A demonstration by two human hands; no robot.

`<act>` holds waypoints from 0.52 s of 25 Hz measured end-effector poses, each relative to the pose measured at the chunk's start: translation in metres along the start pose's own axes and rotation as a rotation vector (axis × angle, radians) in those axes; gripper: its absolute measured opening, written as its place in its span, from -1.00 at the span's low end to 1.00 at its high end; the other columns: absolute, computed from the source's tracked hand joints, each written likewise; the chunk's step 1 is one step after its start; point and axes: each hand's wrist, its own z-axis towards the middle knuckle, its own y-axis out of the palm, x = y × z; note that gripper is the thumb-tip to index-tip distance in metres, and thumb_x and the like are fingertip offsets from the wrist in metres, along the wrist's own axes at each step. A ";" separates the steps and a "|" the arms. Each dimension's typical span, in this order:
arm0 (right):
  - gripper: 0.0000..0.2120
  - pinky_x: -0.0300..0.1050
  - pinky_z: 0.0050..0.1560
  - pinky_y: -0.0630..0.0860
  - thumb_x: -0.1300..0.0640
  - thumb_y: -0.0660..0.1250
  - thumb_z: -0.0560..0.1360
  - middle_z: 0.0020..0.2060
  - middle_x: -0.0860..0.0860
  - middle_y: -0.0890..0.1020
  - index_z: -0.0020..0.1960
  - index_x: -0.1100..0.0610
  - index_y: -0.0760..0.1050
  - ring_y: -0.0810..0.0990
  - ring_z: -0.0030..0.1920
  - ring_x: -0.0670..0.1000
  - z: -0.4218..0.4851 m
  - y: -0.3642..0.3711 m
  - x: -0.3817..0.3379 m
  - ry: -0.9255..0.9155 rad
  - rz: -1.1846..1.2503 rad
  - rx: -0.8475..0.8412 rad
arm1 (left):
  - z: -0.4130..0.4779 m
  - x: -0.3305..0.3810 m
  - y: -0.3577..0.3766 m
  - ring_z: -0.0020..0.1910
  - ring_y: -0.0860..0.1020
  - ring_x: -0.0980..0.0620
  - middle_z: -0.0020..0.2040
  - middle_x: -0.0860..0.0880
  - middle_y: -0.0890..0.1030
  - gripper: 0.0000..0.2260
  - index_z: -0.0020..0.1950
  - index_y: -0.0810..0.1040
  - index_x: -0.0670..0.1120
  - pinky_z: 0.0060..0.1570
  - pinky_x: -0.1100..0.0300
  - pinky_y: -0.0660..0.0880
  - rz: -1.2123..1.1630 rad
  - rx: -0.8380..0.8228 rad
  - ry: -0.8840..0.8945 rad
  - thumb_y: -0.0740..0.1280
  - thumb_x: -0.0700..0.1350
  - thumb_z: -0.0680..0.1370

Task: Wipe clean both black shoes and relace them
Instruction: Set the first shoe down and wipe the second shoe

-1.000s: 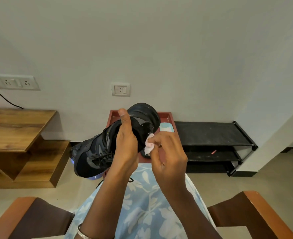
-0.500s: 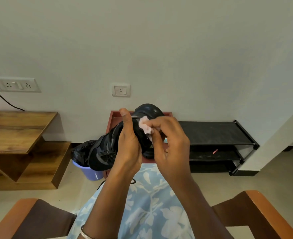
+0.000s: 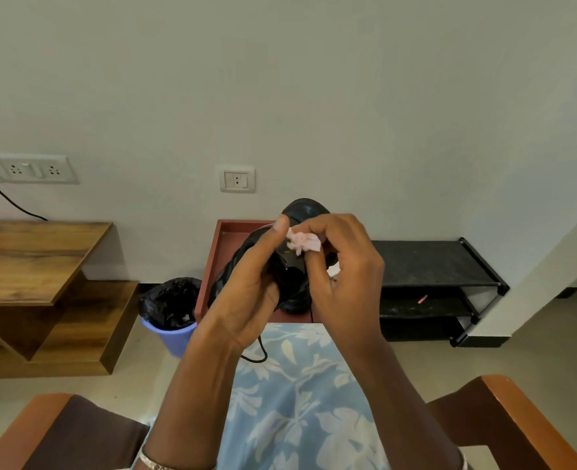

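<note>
My left hand (image 3: pixel 246 286) grips a black shoe (image 3: pixel 290 266) in mid-air in front of me, thumb up along its side. The shoe is tipped up, its rounded end (image 3: pixel 305 208) showing above my fingers. My right hand (image 3: pixel 341 266) pinches a small crumpled pink wipe (image 3: pixel 302 241) against the shoe near my left thumb. A black lace (image 3: pixel 258 356) dangles below the shoe over my lap. Most of the shoe is hidden behind my hands. A second shoe is not visible.
A reddish tray-like table (image 3: pixel 222 245) stands behind the shoe. A purple bin with a black liner (image 3: pixel 172 310) sits left of it, beside a wooden shelf unit (image 3: pixel 36 266). A black shoe rack (image 3: pixel 429 266) is at right. Chair arms (image 3: pixel 517 418) flank my lap.
The shoe has been turned from lying sideways to tipped up and end-on. My right hand with the wipe moved up from the shoe's lower side to near its top.
</note>
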 end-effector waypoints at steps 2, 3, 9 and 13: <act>-0.92 -0.18 -0.09 0.51 0.31 0.40 0.55 -0.12 -0.02 0.65 -0.04 0.18 0.65 0.59 -0.06 0.00 0.008 0.000 0.002 -0.021 -0.031 0.016 | -0.004 0.004 0.002 0.27 0.57 0.00 0.19 -0.07 0.65 -0.66 0.14 0.66 0.00 0.31 0.07 0.43 0.109 -0.068 0.020 0.20 0.13 0.58; -0.92 -0.18 -0.09 0.51 0.30 0.41 0.55 -0.10 -0.02 0.65 -0.03 0.17 0.66 0.59 -0.06 0.00 0.010 0.000 0.003 -0.021 -0.052 0.012 | -0.005 0.005 0.003 0.26 0.57 0.03 0.19 -0.05 0.66 -0.66 0.16 0.65 0.01 0.31 0.09 0.44 0.153 -0.089 0.031 0.18 0.14 0.59; -0.82 -0.20 0.06 0.51 0.39 0.37 0.52 -0.02 0.02 0.65 0.04 0.20 0.68 0.58 0.04 0.02 -0.005 -0.006 0.004 -0.070 -0.047 -0.035 | -0.005 0.003 0.010 0.28 0.56 0.03 0.18 -0.05 0.67 -0.47 0.14 0.65 -0.01 0.37 0.11 0.42 0.011 -0.076 0.016 0.01 0.24 0.57; -0.82 -0.02 0.04 0.59 0.38 0.45 0.45 0.00 0.04 0.65 0.03 0.25 0.69 0.63 0.06 0.02 -0.035 -0.017 0.002 -0.018 0.047 -0.053 | 0.001 0.004 0.008 0.27 0.57 -0.07 0.20 -0.17 0.65 -0.34 0.20 0.61 -0.13 0.41 -0.02 0.37 -0.116 -0.060 -0.023 -0.04 0.32 0.57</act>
